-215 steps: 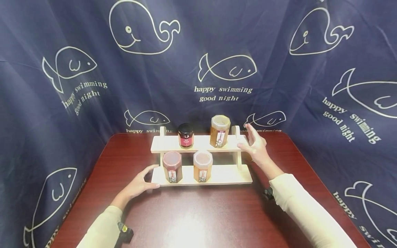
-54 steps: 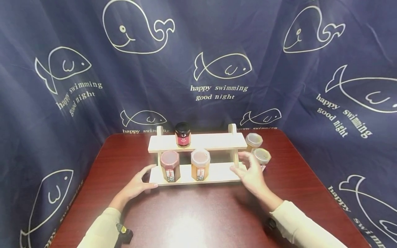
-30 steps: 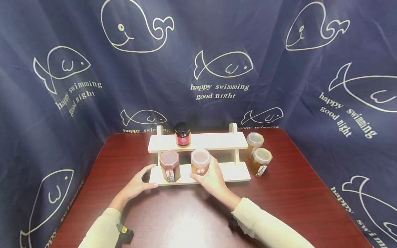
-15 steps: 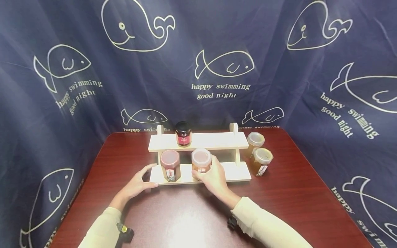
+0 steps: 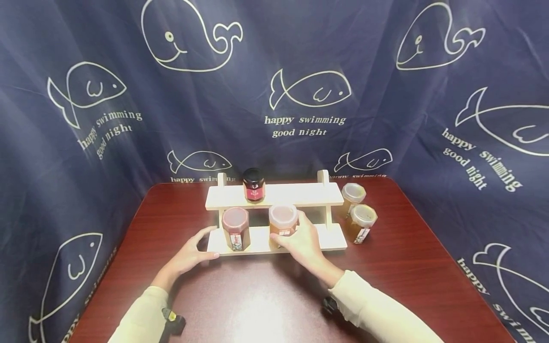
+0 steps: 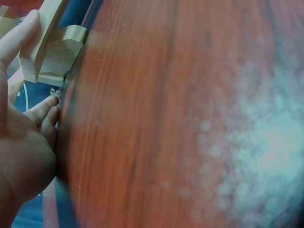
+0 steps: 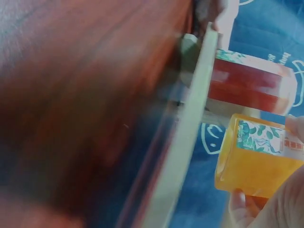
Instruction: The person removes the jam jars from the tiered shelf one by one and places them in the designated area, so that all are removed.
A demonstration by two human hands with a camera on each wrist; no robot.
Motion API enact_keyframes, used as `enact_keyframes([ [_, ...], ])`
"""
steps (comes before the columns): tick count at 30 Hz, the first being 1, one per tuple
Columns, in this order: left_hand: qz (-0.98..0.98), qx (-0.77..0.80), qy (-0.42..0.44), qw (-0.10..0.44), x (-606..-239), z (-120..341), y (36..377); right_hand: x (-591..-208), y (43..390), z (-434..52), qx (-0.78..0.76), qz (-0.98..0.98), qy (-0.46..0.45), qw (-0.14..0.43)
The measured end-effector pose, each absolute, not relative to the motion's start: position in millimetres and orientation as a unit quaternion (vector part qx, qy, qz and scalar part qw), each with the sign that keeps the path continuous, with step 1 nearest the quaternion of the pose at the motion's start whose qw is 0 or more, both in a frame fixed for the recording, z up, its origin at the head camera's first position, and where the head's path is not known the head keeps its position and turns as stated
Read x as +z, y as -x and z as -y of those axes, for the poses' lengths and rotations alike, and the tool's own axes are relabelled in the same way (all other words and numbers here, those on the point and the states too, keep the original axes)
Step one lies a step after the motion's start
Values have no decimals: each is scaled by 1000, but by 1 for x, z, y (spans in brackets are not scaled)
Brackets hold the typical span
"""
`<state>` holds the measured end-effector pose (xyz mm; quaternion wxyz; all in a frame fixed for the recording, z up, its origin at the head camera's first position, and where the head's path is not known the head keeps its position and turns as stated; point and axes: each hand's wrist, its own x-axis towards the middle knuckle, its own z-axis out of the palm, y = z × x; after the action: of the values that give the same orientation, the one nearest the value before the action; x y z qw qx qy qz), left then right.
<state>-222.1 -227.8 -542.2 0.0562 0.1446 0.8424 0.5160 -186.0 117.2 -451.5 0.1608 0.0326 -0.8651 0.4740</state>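
My right hand (image 5: 303, 242) holds a faceted jar of amber contents (image 5: 283, 216), with its thumb at the front and fingers round the far side. In the right wrist view that jar (image 7: 249, 166) is tilted in the picture, its base a little off the lower board of the wooden rack (image 5: 296, 194). My left hand (image 5: 188, 257) grips the left end of the lower board, thumb at the front corner, index finger at the back. Left of the held jar stands a dark red jar (image 5: 235, 221) with a pinkish lid. A small black-lidded jar (image 5: 254, 186) sits on the upper board.
Two yellowish jars stand on the table right of the rack, a rear one (image 5: 353, 194) and a front one (image 5: 362, 224). The brown table (image 5: 171, 205) meets a blue curtain (image 5: 309, 28) behind and at both sides.
The tall jar has gone from the upper board to the table at right. My right hand has since taken the amber jar, lifted it slightly and shifted it rightward. My left hand stays put.
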Motion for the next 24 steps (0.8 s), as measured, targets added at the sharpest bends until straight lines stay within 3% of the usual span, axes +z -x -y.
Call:
enact_keyframes([
  [16, -839, 518, -156, 53, -539, 229, 223, -375, 185, -155, 436, 878, -89, 174],
  [24, -837, 522, -153, 56, -544, 228, 223, -345, 196, -198, 477, 861, -99, 144],
])
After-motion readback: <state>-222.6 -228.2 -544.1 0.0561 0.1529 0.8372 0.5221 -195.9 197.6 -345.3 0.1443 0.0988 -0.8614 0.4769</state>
